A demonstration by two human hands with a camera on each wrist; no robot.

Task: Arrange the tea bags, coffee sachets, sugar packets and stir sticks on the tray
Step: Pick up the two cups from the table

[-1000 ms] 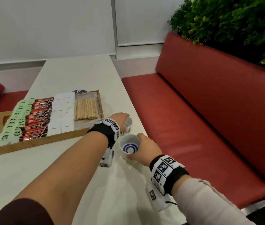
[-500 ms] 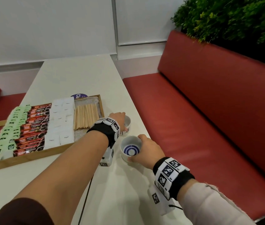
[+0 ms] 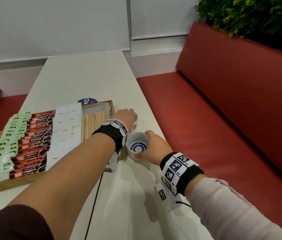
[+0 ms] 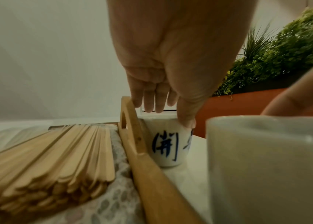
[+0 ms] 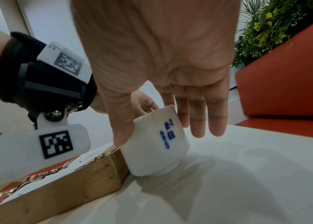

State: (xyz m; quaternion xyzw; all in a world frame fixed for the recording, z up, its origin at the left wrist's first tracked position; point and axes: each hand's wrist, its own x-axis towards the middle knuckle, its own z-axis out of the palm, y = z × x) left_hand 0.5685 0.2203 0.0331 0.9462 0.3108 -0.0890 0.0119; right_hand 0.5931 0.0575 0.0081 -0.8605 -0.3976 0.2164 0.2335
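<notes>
Where the wooden tray (image 3: 33, 182) lies on the left part of the white table (image 3: 88, 75), its load runs in rows: green tea bags (image 3: 1, 146) at the far left, red coffee sachets (image 3: 33, 144) next, white sugar packets (image 3: 65, 129) after them, and the stir sticks (image 3: 95, 121) piled on a patterned liner by the right end. Just outside that right end stand two small white cups with blue lettering. The left hand (image 3: 124, 115) reaches over the farther cup (image 4: 167, 145), thumb pressed on its rim and fingers hanging straight beyond it; this cup sits right beside the tray's handle (image 4: 130, 121). The right hand (image 3: 154, 146) grips the nearer cup (image 3: 137, 144) between thumb and fingers; the right wrist view shows it tilted, its lower side against the tray's corner (image 5: 113, 169). A purple round label (image 3: 87, 101) peeks out behind the tray. Red benches (image 3: 223, 110) flank the table on both sides, green foliage (image 3: 251, 14) rises behind the right one, and a pale wall (image 3: 50, 23) closes the far end.
</notes>
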